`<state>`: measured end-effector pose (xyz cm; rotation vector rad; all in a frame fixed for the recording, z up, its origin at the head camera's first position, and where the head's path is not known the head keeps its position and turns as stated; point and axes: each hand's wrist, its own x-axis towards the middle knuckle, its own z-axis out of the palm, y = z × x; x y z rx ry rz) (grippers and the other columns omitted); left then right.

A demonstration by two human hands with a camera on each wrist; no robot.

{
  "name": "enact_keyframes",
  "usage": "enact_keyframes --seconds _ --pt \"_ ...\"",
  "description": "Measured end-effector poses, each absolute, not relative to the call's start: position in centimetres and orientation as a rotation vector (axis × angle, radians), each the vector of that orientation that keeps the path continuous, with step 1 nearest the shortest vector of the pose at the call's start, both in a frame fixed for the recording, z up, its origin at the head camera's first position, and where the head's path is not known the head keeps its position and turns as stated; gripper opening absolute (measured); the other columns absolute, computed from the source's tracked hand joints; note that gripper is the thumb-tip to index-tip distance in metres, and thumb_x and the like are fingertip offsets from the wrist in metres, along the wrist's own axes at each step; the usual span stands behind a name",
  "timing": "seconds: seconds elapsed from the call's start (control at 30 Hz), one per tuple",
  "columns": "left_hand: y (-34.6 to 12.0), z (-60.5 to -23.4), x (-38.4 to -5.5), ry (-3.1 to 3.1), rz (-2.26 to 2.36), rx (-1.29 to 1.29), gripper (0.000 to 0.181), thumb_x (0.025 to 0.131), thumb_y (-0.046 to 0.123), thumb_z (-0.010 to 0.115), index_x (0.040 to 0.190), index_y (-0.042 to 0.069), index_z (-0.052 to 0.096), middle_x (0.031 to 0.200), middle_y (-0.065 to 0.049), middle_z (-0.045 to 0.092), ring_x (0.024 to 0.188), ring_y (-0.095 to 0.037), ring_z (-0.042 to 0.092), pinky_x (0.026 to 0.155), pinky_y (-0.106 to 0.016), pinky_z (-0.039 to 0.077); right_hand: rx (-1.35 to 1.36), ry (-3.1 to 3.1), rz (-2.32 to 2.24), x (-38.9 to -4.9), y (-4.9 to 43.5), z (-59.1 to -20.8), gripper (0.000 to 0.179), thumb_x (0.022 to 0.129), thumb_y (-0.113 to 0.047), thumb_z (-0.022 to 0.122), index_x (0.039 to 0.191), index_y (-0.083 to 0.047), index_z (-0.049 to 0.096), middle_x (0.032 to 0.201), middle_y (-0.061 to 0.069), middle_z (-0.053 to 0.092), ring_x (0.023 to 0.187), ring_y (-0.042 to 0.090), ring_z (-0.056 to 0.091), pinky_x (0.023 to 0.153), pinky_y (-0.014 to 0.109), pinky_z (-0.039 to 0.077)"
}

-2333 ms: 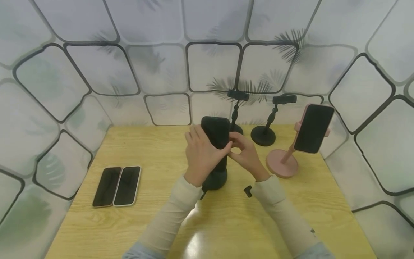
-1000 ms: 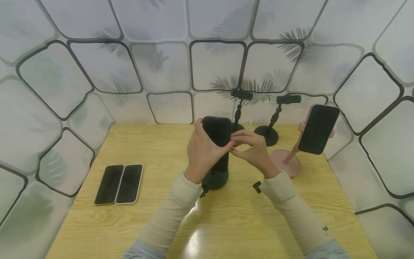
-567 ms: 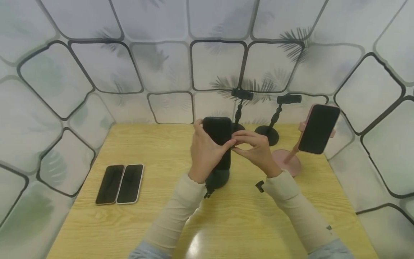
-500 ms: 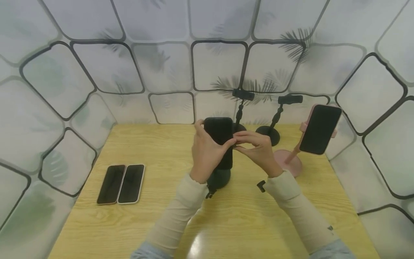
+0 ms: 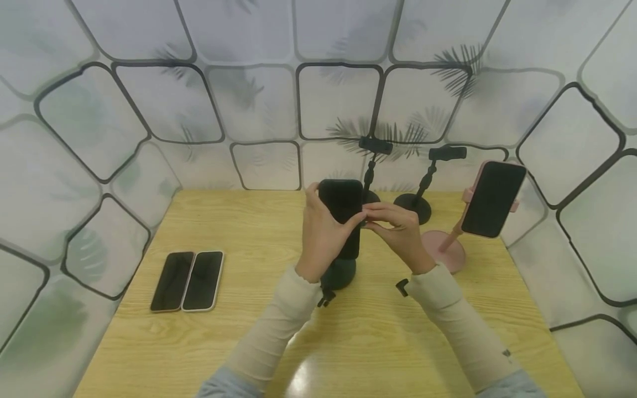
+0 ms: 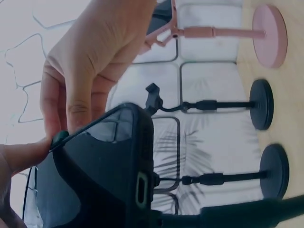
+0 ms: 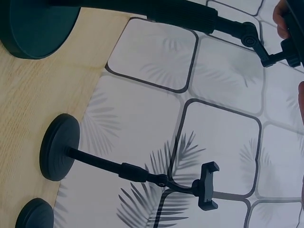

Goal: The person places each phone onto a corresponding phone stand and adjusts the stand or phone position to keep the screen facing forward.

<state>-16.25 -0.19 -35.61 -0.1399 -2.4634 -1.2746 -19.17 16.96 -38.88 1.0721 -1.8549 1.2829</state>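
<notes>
A black phone [image 5: 342,193] stands upright in a dark green phone stand, whose round base [image 5: 340,275] rests on the table. My left hand [image 5: 320,237] grips the phone's left edge, its thumb reaching across the front to the right edge. At that right edge my right hand [image 5: 398,232] pinches the stand's clamp with thumb and fingers. The left wrist view shows the clamp's green tip [image 6: 60,137] at the phone's edge, between the fingertips of both hands. In the right wrist view, the stand's jointed neck [image 7: 249,40] runs to the phone's back; most of the right hand is out of frame.
Two black phone stands [image 5: 420,182] with bare clamps stand behind, to the right. A pink stand [image 5: 438,254] holding another phone [image 5: 494,199] is at the right. Two phones [image 5: 171,282] lie side by side on the table's left. Patterned curtain walls [image 5: 264,99] surround the table.
My left fingers have shifted round the phone's left edge. The right hand has moved slightly right, still at the clamp. The whole head view has drifted a little.
</notes>
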Motion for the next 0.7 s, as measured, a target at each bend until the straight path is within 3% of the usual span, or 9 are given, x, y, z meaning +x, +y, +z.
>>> enact_keyframes --seconds 0.1,0.37,0.57,0.7 --pt "-0.6 -35.8 -16.1 -2.449 -1.339 -0.209 0.091 0.077 0.035 0.076 0.139 0.003 0.016 0.135 -0.024 0.041 0.122 -0.037 0.046 0.100 -0.050 0.040 1.054 -1.860 1.295 -19.1 17.0 -39.1 0.043 0.055 0.025 0.073 0.094 0.006 0.072 0.095 0.024 0.069 0.103 0.001 0.063 0.081 0.014 0.051" --pt "-2.7 -37.1 -16.0 -2.337 -1.626 -0.487 0.079 0.087 0.018 0.067 0.147 0.008 0.016 0.123 -0.018 0.052 0.111 -0.030 0.053 0.096 -0.047 0.044 0.967 -1.883 1.423 -18.7 16.8 -39.7 0.042 0.060 0.024 0.071 0.099 0.006 0.070 0.104 0.015 0.071 0.099 0.001 0.065 0.080 0.018 0.053" --pt "-3.9 -38.4 -16.5 -2.157 -1.836 -0.605 0.048 0.094 0.009 0.052 0.139 0.000 0.037 0.123 -0.021 0.054 0.110 -0.031 0.052 0.090 -0.046 0.048 0.741 -2.040 1.528 -17.9 15.7 -40.8 0.041 0.072 0.018 0.067 0.112 0.010 0.061 0.098 0.028 0.067 0.089 -0.009 0.063 0.078 0.016 0.053" --pt "-4.4 -39.2 -16.4 -2.123 -1.858 -0.619 0.039 0.095 0.007 0.046 0.133 -0.004 0.044 0.126 -0.022 0.054 0.109 -0.032 0.052 0.089 -0.044 0.048 0.573 -2.205 1.591 -17.5 14.4 -42.6 0.042 0.077 0.015 0.064 0.118 0.011 0.054 0.102 0.031 0.064 0.092 0.010 0.068 0.077 0.024 0.055"
